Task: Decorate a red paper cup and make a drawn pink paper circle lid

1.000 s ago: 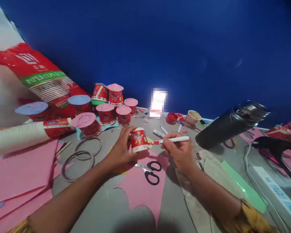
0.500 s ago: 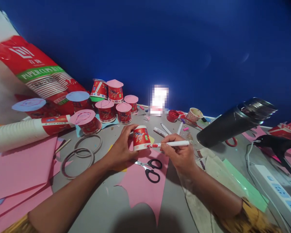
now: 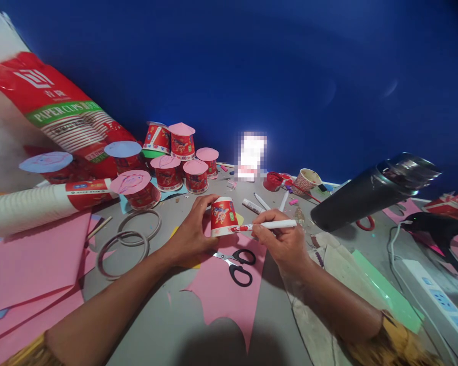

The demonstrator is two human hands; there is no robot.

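My left hand (image 3: 193,231) is closed around an upside-down red paper cup (image 3: 222,217) that stands on a pink paper sheet (image 3: 223,292). My right hand (image 3: 280,241) grips a white marker (image 3: 269,224), its tip touching the cup's rim on the right side. Black-handled scissors (image 3: 236,264) lie on the pink sheet just in front of the cup, between my two hands.
Several red cups topped with pink or blue paper discs (image 3: 168,170) stand at the back left by a bag of paper cups (image 3: 66,124) and a cup sleeve (image 3: 41,203). Metal rings (image 3: 127,239), pink sheets (image 3: 30,259), a black flask (image 3: 374,190), a power strip (image 3: 438,302) surround me.
The view shifted slightly; my hands, the cup and the marker stay together. The marker tip has crept a little along the cup's rim.
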